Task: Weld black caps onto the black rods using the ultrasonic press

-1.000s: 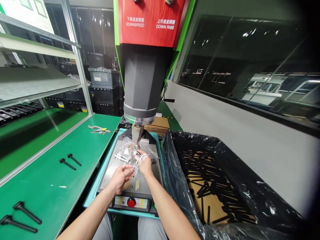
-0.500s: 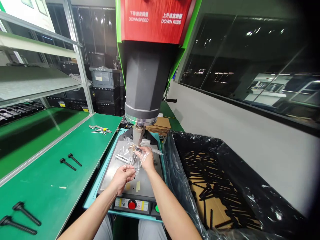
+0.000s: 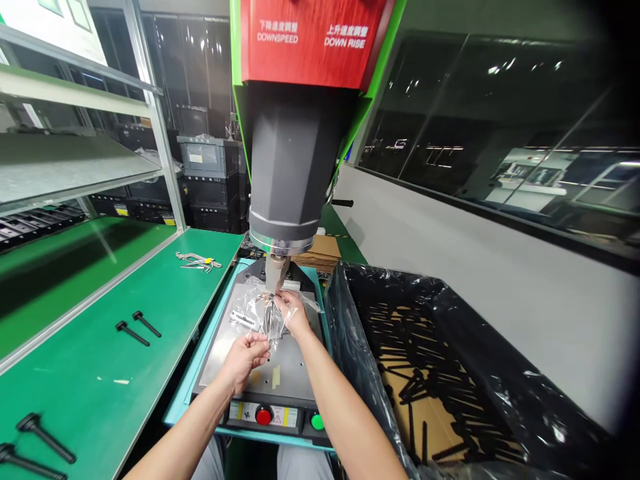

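Beneath the press's metal tool tip (image 3: pixel 277 272), a black ridged bolt (image 3: pixel 271 321) lies lengthwise on the fixture, partly hidden by my fingers and shiny clear plastic film (image 3: pixel 251 301). My left hand (image 3: pixel 246 359) pinches its near end, thumb against the fingers. At the far end, right by the tip, my right hand (image 3: pixel 294 313) is closed on the bolt's head, which the fingers mostly cover. A pale slotted metal bar (image 3: pixel 244 320) sits left of the bolt on the grey metal plate (image 3: pixel 220 363).
Several black bolts (image 3: pixel 47 437) lie on the green table (image 3: pixel 165 393) at left, with metal tools (image 3: pixel 199 261) farther back. A lined bin (image 3: pixel 345 333) holding many black bolts stands at right. The press base carries red (image 3: pixel 264 415) and green (image 3: pixel 317 421) buttons.
My right hand has shifted slightly left and up, closer to the tool tip. My left hand stays nearly in place. The whole view has drifted a little.
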### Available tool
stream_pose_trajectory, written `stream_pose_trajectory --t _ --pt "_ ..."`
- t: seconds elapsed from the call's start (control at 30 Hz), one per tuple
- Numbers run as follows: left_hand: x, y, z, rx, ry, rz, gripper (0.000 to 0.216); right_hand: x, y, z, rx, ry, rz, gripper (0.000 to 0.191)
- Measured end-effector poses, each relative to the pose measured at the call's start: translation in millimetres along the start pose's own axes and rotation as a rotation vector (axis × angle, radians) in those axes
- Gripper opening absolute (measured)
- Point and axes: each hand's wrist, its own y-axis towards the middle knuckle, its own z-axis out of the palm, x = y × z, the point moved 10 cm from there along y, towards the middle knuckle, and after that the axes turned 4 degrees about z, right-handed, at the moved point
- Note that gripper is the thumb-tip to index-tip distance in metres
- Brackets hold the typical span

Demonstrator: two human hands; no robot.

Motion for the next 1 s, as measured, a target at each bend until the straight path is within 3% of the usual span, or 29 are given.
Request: stream_pose_trajectory --t 0.3,0.53,0.77,1.0 --pt "4.1 2.5 -1.7 0.004 0.001 0.000 0.042 -9.6 -0.3 -0.9 -0.055 0.021 0.087 0.025" --pt "11.5 4.5 -8.3 -0.015 0.032 0.001 0.044 -24.0 -24.9 -4.9 -0.013 0.155 0.171 0.056" --pt "12.6 6.8 -14.0 -0.034 0.042 0.000 0.047 -38.2 -57.1 -10.2 0.102 0.201 0.219 0.041" --pt "6.9 12.6 -17.3 -0.039 0.052 0.037 0.043 -65.2 -97.7 -27.0 0.102 0.193 0.337 0.044"
